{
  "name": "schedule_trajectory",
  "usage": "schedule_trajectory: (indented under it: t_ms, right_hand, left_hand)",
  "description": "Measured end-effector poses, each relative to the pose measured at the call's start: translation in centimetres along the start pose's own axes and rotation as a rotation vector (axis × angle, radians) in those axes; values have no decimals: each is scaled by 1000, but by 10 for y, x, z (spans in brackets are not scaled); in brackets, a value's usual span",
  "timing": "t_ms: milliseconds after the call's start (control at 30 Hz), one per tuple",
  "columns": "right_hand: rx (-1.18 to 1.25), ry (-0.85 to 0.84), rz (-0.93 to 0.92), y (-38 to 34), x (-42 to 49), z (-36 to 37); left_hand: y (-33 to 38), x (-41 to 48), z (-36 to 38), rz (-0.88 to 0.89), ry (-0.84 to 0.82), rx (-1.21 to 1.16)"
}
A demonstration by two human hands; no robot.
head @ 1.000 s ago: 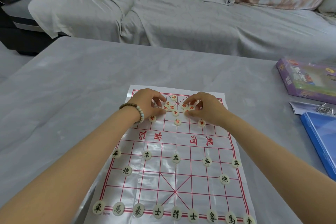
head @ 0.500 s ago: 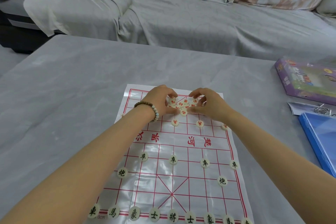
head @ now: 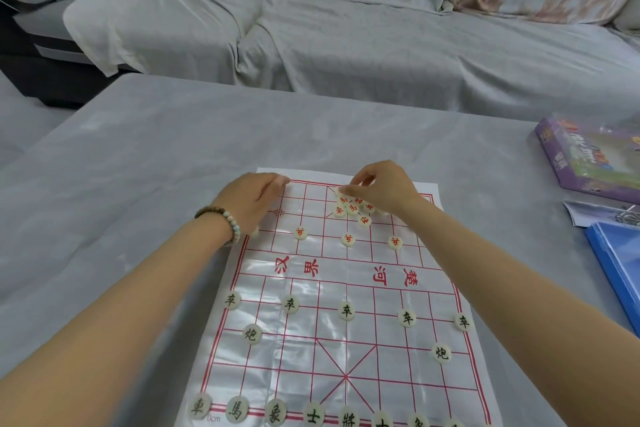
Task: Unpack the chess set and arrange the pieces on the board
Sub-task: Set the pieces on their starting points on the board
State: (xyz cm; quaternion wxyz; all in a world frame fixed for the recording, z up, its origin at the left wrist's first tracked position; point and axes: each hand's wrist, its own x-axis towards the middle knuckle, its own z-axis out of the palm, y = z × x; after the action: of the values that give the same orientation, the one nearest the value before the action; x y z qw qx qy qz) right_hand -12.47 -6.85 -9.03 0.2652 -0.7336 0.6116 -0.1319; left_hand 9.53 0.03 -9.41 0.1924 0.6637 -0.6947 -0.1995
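Behind, a sofa (head: 346, 28) under a loose grey cover; in front, a grey desk (head: 138, 166) with a glossy xiangqi board sheet (head: 329, 288) laid flat on it, red grid, near edge toward the camera. Along that near edge, a back row of black-lettered pieces (head: 313, 416), partly cut off by the frame. One line ahead, a left black cannon (head: 251, 334) and a right black cannon (head: 441, 353), then five black pawns (head: 346, 311) spaced evenly before the river. Beyond the river, three red pawns (head: 348, 239) in a row, well apart from each other, plus another pale piece (head: 254, 231) at the board's left edge, half hidden by the wrist. Farther still, in the far palace, a loose heap of red-lettered pieces (head: 351, 206), touching and overlapping, unsorted. Left hand (head: 252, 201) over the board's far left corner, palm down, beaded bracelet (head: 221, 222) on the wrist, fingers (head: 277, 181) bent toward the corner point; whether closed on anything, impossible to tell, tips blurred. Right hand (head: 384, 191) above the heap, thumb and forefinger pinched together on a pale disc (head: 342, 189) at the heap's far edge, lettering unreadable. Off to the right on the desk, a purple game box (head: 588, 163), a folded leaflet (head: 585, 218) just beside it, and a blue tray (head: 620, 274) against the frame edge.
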Motion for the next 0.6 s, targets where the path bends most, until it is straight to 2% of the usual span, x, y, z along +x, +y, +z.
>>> schedule_trajectory:
  t_ms: [167, 267, 600]
  right_hand:
    - [-18, -43, 99, -13, 10, 8]
    - [-68, -33, 92, -24, 13, 10]
    - [-99, -56, -190, -62, -4, 52]
  left_hand:
    - [-22, -11, 0, -15, -89, -51]
    - [-32, -13, 2, -44, -110, -131]
    - [-40, -11, 6, -51, -67, -308]
